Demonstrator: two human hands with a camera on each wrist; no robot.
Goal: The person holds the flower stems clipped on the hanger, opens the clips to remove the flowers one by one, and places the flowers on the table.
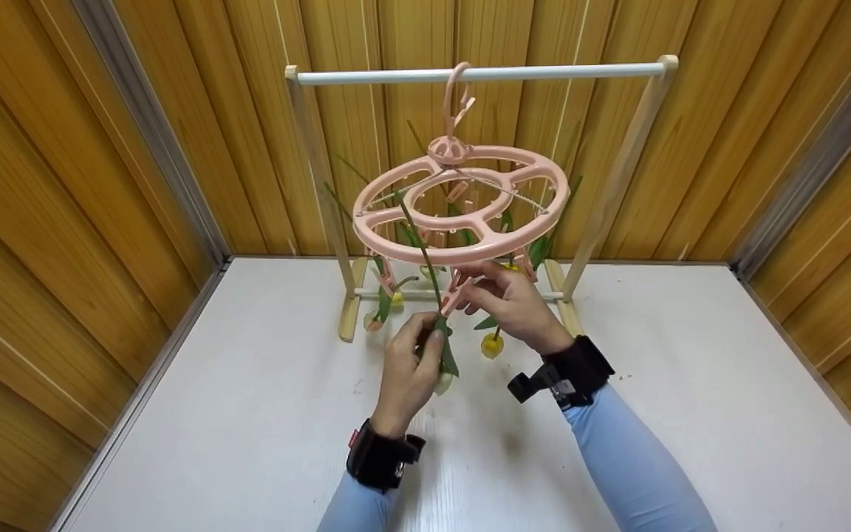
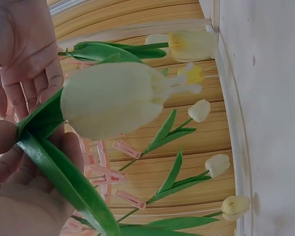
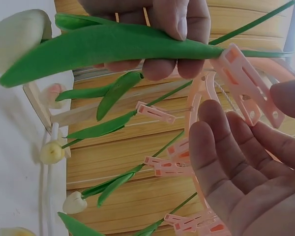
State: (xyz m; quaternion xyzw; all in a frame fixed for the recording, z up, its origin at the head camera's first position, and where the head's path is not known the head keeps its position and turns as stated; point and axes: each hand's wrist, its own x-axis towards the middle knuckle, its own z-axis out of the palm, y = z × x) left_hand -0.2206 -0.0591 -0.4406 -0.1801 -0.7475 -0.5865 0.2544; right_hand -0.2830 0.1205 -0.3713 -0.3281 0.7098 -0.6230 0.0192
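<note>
My left hand (image 1: pixel 411 369) pinches a white artificial tulip (image 2: pixel 113 101) near its green leaves. Its blossom points down, and the thin stem rises in front of the pink round hanger (image 1: pixel 462 256). My right hand (image 1: pixel 518 307) grips the handle end of a pink clip (image 3: pixel 246 83) between thumb and fingers. The clip's other end meets the stem just above the leaves, close beyond my left fingertips. Around the hanger, more tulips hang head down from pink clips, among them a yellow tulip (image 1: pixel 492 345) below my right hand and a white tulip (image 2: pixel 218 165) behind.
The hanger hooks over the white bar (image 1: pixel 558 72) of a wooden stand (image 1: pixel 617 177), whose feet rest on the white table (image 1: pixel 691 414). Wood-patterned walls (image 1: pixel 824 244) enclose the table at the back and sides.
</note>
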